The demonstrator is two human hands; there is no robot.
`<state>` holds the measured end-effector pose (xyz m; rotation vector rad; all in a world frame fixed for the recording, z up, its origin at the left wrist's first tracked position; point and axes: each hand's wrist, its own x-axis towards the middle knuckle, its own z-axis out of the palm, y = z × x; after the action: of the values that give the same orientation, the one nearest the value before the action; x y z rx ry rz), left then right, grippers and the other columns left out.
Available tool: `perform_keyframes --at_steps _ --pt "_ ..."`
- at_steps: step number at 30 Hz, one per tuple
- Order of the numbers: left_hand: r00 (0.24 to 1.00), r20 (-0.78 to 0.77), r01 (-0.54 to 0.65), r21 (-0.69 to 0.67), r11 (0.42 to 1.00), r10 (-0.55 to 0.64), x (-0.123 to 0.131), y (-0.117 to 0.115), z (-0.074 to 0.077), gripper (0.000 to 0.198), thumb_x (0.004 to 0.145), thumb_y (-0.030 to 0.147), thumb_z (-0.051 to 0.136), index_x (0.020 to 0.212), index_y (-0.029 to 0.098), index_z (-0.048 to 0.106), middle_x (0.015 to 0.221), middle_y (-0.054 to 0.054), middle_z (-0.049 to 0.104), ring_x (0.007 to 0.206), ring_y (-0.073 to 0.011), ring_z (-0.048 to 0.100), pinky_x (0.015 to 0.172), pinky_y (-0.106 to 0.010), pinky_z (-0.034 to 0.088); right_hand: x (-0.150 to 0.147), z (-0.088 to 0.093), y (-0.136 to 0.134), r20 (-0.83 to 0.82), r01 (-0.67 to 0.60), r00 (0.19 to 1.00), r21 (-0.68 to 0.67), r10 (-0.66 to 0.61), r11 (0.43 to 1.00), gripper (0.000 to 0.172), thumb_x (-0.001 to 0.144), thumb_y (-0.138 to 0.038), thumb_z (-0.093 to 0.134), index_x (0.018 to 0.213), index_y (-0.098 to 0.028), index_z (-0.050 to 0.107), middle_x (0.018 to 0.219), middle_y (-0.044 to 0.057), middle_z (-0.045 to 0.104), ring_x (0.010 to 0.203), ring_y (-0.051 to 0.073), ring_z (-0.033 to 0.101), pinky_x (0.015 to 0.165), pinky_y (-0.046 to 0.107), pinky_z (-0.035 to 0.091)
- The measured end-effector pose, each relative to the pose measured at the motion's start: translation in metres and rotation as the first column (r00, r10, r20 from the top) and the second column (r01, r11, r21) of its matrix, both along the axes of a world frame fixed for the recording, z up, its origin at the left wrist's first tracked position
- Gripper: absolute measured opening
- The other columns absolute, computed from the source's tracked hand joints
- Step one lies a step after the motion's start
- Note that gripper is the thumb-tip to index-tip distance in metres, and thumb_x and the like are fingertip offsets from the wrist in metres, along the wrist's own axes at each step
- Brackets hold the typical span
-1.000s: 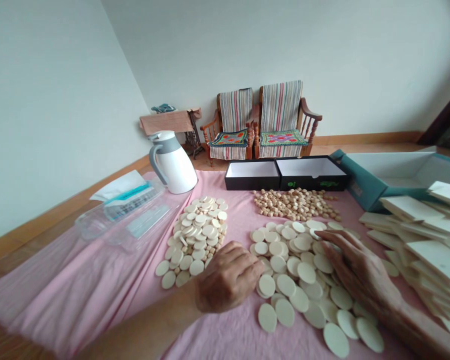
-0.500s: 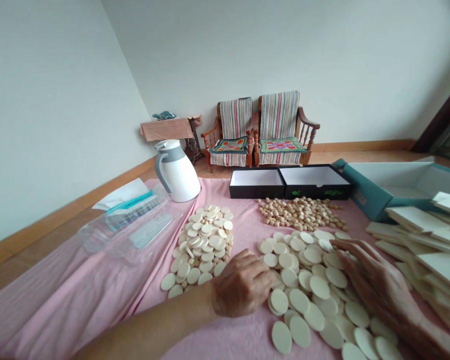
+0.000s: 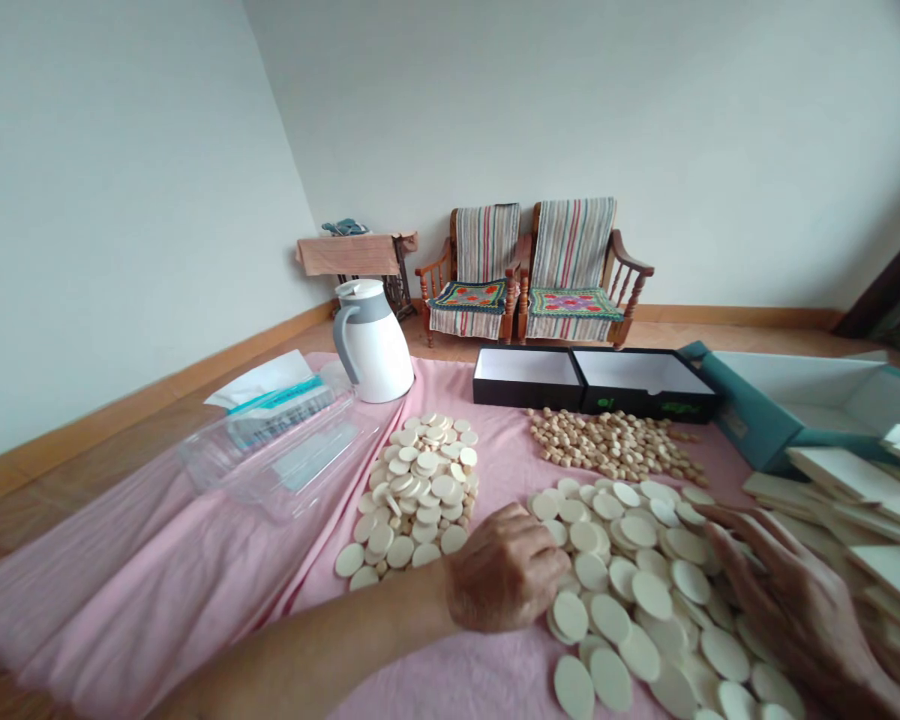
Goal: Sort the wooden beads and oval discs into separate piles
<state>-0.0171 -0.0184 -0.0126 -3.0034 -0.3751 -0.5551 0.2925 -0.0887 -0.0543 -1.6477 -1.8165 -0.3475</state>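
My left hand rests knuckles-up at the left edge of a big pile of round pale wooden discs. Its fingers are curled under, so whatever they hold, if anything, is hidden. On the right side of the same pile lies my right hand, fingers stretched out over the discs and nothing gripped. Left of my left hand is a second heap, of smaller wooden discs with some small wooden balls among them. Beyond the big pile spreads a heap of small wooden balls.
Stacked pale wooden boards border my right hand, with a teal box behind them. Two black boxes stand at the back. A white jug and a clear plastic package sit left on the pink cloth.
The camera view has shifted slightly, so the scene sits a little further right and mostly lower. Both hands stay at about the same places on the disc pile.
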Motion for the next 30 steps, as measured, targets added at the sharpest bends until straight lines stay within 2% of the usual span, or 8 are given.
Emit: perform_keyframes --at_steps 8,13,16,19,21,24,26,30 --pt "0.998 -0.009 0.056 0.068 0.996 -0.056 -0.004 -0.008 0.011 0.008 0.083 0.019 0.051 0.076 0.015 0.055 0.073 -0.003 0.056 0.069 -0.0144 0.051 0.067 -0.030 0.038 -0.005 0.008 0.000 -0.071 0.004 0.997 -0.091 -0.011 0.996 0.018 0.088 -0.036 0.045 0.102 -0.028 0.055 0.103 0.008 0.063 0.091 0.022 0.063 0.080 0.033 0.048" --pt "0.995 -0.024 0.100 0.055 0.993 -0.099 -0.039 -0.027 0.024 0.008 0.084 0.019 0.051 0.079 0.014 0.055 0.075 -0.004 0.058 0.070 -0.0148 0.052 0.067 -0.030 0.039 -0.019 0.030 0.001 -0.068 0.118 0.990 -0.045 -0.121 0.992 0.022 0.088 -0.039 0.043 0.095 -0.025 0.058 0.097 0.007 0.065 0.080 0.021 0.063 0.070 0.032 0.047" --pt "0.999 0.007 0.052 0.026 0.998 -0.053 -0.068 -0.029 0.027 0.007 0.084 0.016 0.050 0.081 0.014 0.057 0.074 -0.004 0.060 0.069 -0.0147 0.053 0.069 -0.031 0.041 -0.041 0.047 0.004 -0.072 0.141 0.987 -0.025 -0.143 0.990 0.022 0.088 -0.036 0.045 0.094 -0.022 0.061 0.096 0.006 0.065 0.075 0.017 0.062 0.066 0.028 0.045" --pt "0.974 0.195 -0.111 -0.035 0.993 0.116 -0.094 -0.014 0.025 0.013 0.085 0.014 0.048 0.086 0.016 0.061 0.077 -0.005 0.063 0.075 -0.0154 0.058 0.074 -0.030 0.044 -0.078 0.059 0.010 -0.110 0.023 0.994 -0.067 -0.030 0.997 0.023 0.088 -0.031 0.044 0.095 -0.019 0.062 0.096 0.007 0.065 0.074 0.015 0.061 0.068 0.026 0.045" --pt "0.907 0.332 -0.231 -0.125 0.965 0.261 -0.107 0.003 0.021 0.015 0.086 0.014 0.048 0.088 0.016 0.063 0.080 -0.005 0.065 0.079 -0.0156 0.060 0.075 -0.029 0.046 -0.108 0.061 0.016 -0.134 -0.104 0.987 -0.129 0.087 0.986 0.023 0.087 -0.029 0.043 0.094 -0.018 0.062 0.093 0.007 0.064 0.073 0.015 0.061 0.071 0.028 0.045" --pt "0.788 0.450 -0.329 -0.271 0.905 0.421 -0.120 0.024 0.013 0.015 0.086 0.017 0.049 0.089 0.017 0.064 0.085 -0.005 0.067 0.083 -0.0161 0.062 0.077 -0.029 0.049 -0.152 0.057 0.030 -0.171 -0.287 0.954 -0.279 0.247 0.917 0.019 0.085 -0.023 0.047 0.094 -0.017 0.062 0.090 0.006 0.063 0.076 0.014 0.060 0.070 0.026 0.045" --pt "0.734 0.494 -0.343 -0.324 0.882 0.467 -0.125 0.032 0.006 0.015 0.086 0.018 0.050 0.088 0.017 0.064 0.086 -0.005 0.068 0.083 -0.0162 0.063 0.078 -0.028 0.049 -0.177 0.052 0.042 -0.175 -0.373 0.927 -0.379 0.331 0.847 0.020 0.081 -0.016 0.050 0.097 -0.017 0.062 0.093 0.007 0.063 0.077 0.014 0.060 0.071 0.025 0.044" --pt "0.718 0.518 -0.322 -0.345 0.882 0.465 -0.129 0.035 -0.005 0.016 0.086 0.018 0.050 0.089 0.017 0.065 0.087 -0.005 0.068 0.084 -0.0160 0.063 0.077 -0.028 0.050 -0.210 0.042 0.070 -0.170 -0.370 0.929 -0.438 0.329 0.819 0.025 0.077 -0.008 0.050 0.098 -0.014 0.061 0.096 0.009 0.062 0.081 0.015 0.060 0.073 0.024 0.042"
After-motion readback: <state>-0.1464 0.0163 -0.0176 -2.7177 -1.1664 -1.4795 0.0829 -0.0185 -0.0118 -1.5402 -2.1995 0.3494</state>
